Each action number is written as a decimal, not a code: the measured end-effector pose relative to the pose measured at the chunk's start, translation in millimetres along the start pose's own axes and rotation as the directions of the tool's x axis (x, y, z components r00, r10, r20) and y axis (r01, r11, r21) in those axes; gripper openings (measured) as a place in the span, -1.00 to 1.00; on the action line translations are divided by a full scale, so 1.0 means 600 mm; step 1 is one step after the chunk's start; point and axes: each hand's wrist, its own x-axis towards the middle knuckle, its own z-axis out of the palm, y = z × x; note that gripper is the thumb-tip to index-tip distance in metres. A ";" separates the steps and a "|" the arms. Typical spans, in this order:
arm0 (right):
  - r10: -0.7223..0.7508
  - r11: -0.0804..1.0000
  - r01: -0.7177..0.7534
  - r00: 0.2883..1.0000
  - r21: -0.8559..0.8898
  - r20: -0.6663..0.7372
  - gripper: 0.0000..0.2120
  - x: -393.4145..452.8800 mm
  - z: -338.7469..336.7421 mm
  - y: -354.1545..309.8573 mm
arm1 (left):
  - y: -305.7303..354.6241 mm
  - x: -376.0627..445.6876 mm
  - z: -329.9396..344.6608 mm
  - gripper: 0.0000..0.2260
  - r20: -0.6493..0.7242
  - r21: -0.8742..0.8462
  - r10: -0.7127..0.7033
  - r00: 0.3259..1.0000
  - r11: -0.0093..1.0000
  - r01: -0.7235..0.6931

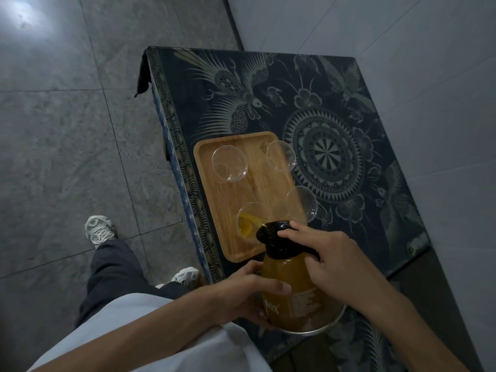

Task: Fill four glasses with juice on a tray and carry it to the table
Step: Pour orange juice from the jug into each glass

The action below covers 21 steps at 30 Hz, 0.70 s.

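A wooden tray [233, 194] lies on a dark patterned tablecloth and carries several clear glasses. The near-left glass [251, 221] holds a little orange juice, and a stream runs into it from the jug's spout. The far-left glass [229, 163], far-right glass [280, 157] and near-right glass [302, 202] look empty. The juice jug [292, 288], with a black lid and orange contents, is tilted toward the tray. My left hand [247, 288] grips the jug's body from the left. My right hand [327, 253] holds its black handle, with fingers pressing on the lid.
The table [349, 108] stands against a pale wall on the right. Its left edge drops to a grey tiled floor [67, 130]. My legs and pale shoes [99, 229] stand on the floor beside the table's near-left corner.
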 end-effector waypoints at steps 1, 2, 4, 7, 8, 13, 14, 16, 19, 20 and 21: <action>0.000 1.000 0.000 1.000 -0.004 0.001 -0.34 0.001 0.000 -0.001 | 0.000 0.001 0.000 -0.15 -0.002 0.003 0.000 1.000 1.000 0.000; 0.001 1.000 -0.001 1.000 -0.006 0.003 -0.34 0.001 0.000 -0.001 | 0.000 0.001 0.000 -0.14 -0.002 0.007 0.000 1.000 1.000 0.000; 0.004 1.000 -0.004 1.000 0.001 0.008 -0.34 0.001 0.000 -0.002 | 0.000 0.001 -0.001 -0.13 -0.006 0.007 -0.005 1.000 1.000 0.005; 0.013 1.000 -0.013 1.000 0.012 0.009 -0.34 0.001 -0.001 -0.002 | 0.001 0.001 0.000 -0.13 -0.008 -0.001 -0.011 1.000 1.000 0.011; 0.014 1.000 -0.014 1.000 0.010 0.012 -0.34 0.001 -0.002 -0.003 | 0.001 0.001 0.000 -0.13 -0.005 0.001 -0.012 1.000 1.000 0.012; 0.022 1.000 -0.021 0.999 -0.016 0.027 -0.35 0.000 -0.003 -0.003 | 0.001 -0.001 0.000 -0.14 0.004 -0.007 -0.017 1.000 1.000 0.017; 0.024 1.000 -0.023 0.999 -0.014 0.030 -0.35 0.001 -0.004 -0.005 | 0.000 -0.001 -0.001 -0.15 0.009 -0.013 -0.017 1.000 1.000 0.017; 0.026 1.000 -0.025 0.999 -0.013 0.029 -0.35 0.001 -0.004 -0.007 | -0.002 -0.001 -0.002 -0.16 0.011 -0.016 -0.023 1.000 1.000 0.023; 0.026 1.000 -0.026 1.000 -0.017 0.015 -0.35 0.001 -0.003 -0.007 | -0.004 0.000 -0.003 -0.18 0.020 -0.021 -0.025 1.000 0.999 0.025; 0.027 0.999 -0.027 0.999 -0.019 0.017 -0.35 0.000 -0.003 -0.008 | -0.005 0.000 -0.004 -0.18 0.023 -0.024 -0.027 0.999 0.999 0.028; 0.030 0.999 -0.030 0.999 -0.021 0.022 -0.35 0.000 -0.004 -0.009 | -0.005 0.001 -0.004 -0.17 0.027 -0.026 -0.029 0.999 0.999 0.030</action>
